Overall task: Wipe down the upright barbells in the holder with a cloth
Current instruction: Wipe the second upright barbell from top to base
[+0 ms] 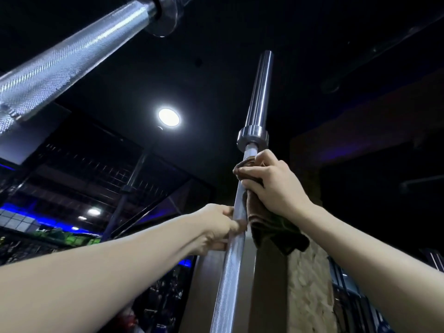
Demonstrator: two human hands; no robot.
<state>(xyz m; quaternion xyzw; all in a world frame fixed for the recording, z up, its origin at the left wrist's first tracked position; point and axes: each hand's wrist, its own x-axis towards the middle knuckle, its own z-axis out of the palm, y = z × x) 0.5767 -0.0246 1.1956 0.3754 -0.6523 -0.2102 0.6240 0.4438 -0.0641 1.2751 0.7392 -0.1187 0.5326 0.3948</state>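
Note:
The camera looks steeply up. An upright chrome barbell [230, 265] rises through the middle of the view, its knurled shaft ending in a collar and smooth sleeve at the top. My right hand [269, 181] grips a dark brown cloth [274, 234] wrapped round the shaft just below the collar, and the cloth's loose end hangs down to the right. My left hand [217, 228] grips the bare shaft lower down, from the left. The holder is out of view.
A second barbell [72, 61] slants across the top left, close to the camera, with its collar near the top edge. A column [310, 284] stands right behind the held bar. A round ceiling lamp [169, 117] shines overhead, and a dark wire grid fills the left.

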